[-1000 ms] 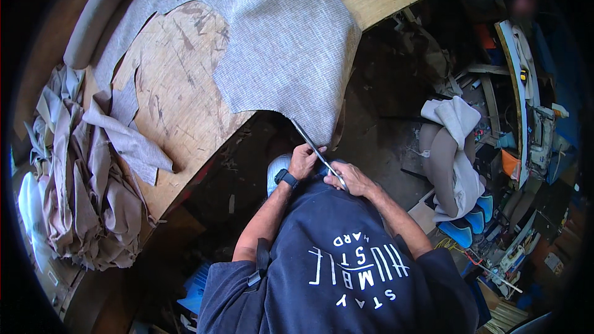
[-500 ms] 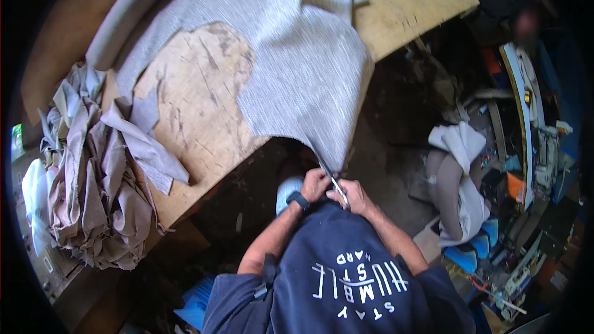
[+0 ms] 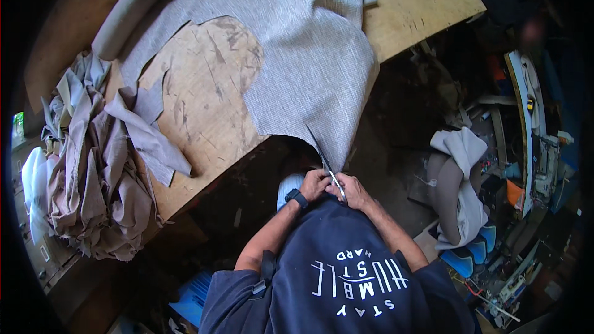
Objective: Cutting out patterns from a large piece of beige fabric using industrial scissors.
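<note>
Grey woven fabric (image 3: 309, 80) drapes across the wooden table and hangs over its near edge toward me. My right hand (image 3: 348, 192) is closed around the handles of a pair of scissors (image 3: 328, 164). Their long blades point up and away, lying at the fabric's hanging corner, one blade showing on top of the cloth. Close beside it, my left hand (image 3: 315, 184) is closed with its fingers at the narrow lower tip of the fabric, seemingly pinching it. A dark watch sits on the left wrist.
The wooden table (image 3: 207, 83) shows through a rounded cut-out in the cloth. A fabric roll (image 3: 133, 6) lies at the far left. Piled brownish scraps (image 3: 102, 179) hang off the left edge. At right, a bundle of grey cloth (image 3: 458, 179) stands near tools and clutter.
The view has shifted slightly. The scissor blades now look more spread, with one reaching farther up over the fabric. Both hands stay nearly in the same place.
</note>
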